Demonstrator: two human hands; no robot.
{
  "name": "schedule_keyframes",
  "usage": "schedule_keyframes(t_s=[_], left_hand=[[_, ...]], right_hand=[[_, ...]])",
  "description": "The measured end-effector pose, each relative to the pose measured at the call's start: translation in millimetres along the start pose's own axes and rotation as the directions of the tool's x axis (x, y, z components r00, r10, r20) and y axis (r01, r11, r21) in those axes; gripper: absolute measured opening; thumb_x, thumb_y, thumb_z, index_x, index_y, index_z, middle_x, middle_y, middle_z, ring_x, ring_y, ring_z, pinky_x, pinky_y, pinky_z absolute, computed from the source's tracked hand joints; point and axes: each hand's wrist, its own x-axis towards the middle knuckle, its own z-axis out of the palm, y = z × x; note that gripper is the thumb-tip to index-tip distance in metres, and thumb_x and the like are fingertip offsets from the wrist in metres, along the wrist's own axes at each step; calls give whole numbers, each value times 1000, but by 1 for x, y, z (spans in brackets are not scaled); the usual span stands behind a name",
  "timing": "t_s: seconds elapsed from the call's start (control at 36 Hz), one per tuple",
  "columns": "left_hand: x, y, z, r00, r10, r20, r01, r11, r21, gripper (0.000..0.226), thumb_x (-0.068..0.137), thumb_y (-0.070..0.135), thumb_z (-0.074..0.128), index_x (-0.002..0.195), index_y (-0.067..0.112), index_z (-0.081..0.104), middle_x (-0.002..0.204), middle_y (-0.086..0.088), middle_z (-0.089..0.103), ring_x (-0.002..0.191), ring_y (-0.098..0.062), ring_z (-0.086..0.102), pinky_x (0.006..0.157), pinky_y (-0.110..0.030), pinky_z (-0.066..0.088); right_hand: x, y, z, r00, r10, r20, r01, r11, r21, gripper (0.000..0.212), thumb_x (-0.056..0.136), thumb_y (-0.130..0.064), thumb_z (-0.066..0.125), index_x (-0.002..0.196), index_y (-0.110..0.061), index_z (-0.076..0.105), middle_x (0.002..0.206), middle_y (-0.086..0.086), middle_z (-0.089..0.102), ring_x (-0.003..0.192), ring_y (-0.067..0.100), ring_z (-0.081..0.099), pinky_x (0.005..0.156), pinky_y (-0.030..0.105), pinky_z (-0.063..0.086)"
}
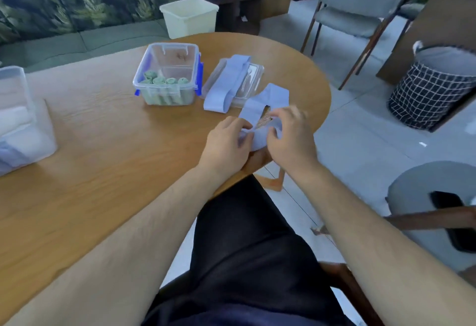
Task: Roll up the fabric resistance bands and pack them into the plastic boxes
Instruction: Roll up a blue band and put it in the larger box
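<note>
Lilac band, soft, light and likely springy, lies at the table's near edge, my left hand and right hand pinching its near end with curled fingers, best held across the full width.

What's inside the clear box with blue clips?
Along the near wall of the clear box sit green rolled bands; the far half looks bare. Anything beneath the rolls is hidden.

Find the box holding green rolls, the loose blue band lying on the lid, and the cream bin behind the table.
box (167,96), head view, on its clear front wall.
blue band (228,81), head view, on the middle of the strip.
cream bin (190,20), head view, on its front wall.
</note>
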Motion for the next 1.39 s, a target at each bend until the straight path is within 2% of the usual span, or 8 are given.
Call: schedule_keyframes(t_s=[0.08,0.19,0.44,0.67,0.94,1.03,1.25,1.39], left_hand=[[13,11,9,998,-54,9,53,995,87,24,101,29,55,121,20,64,122,4,63,114,-19,56,93,-35,34],[30,18,26,999,-42,5,41,991,131,30,102,34,52,131,30,60,129,11,61,118,-18,54,88,-33,28],[46,19,10,998,31,-63,-36,996,-80,18,99,25,53,98,20,71,96,11,71,98,-14,64,90,-47,49],[29,18,-60,972,-31,-234,-19,977,-211,12,103,17,52,99,13,64,91,9,64,84,-4,57,71,-12,40],[3,17,-171,854,-244,-460,17,896,-445,11,101,22,60,113,22,60,83,10,62,73,2,57,67,-17,48],[2,3,-197,819,-306,-486,84,901,-426,9,101,25,61,93,22,63,74,9,62,68,-3,56,67,-32,50],[-21,-3,-248,769,-315,-557,143,933,-330,16,102,25,58,88,18,65,71,13,59,66,-3,50,62,-19,40],[-43,3,-262,783,-274,-559,209,961,-178,24,105,31,49,83,25,55,67,12,54,59,-1,46,55,-14,36]], right_hand=[[9,17,-1,987,149,55,-142,984,-107,40,89,-12,59,128,-8,60,128,13,58,123,36,46,104,41,37],[11,31,1,982,159,105,-145,981,-129,19,94,-16,55,105,-11,70,111,11,63,110,36,51,89,41,42],[13,11,-8,999,-36,-2,35,960,279,10,97,-17,59,99,-12,68,88,-3,64,86,18,58,77,32,48],[26,-56,-25,970,-11,243,-155,742,652,17,94,-28,71,107,-19,64,92,-2,70,80,3,63,72,16,49],[61,-175,-14,955,-171,243,-81,637,766,10,97,-26,68,98,-19,61,84,-7,64,71,-1,58,66,16,45],[65,-206,-10,945,-232,231,-42,613,789,11,97,-23,68,101,-15,62,85,-5,65,73,-3,59,67,15,46],[66,-257,-1,893,-355,277,24,652,758,23,100,-30,62,90,-10,66,74,3,60,71,19,59,64,40,59],[54,-271,-13,867,-370,333,-61,585,809,21,98,-21,65,98,0,67,86,24,64,69,18,63,57,35,57]])
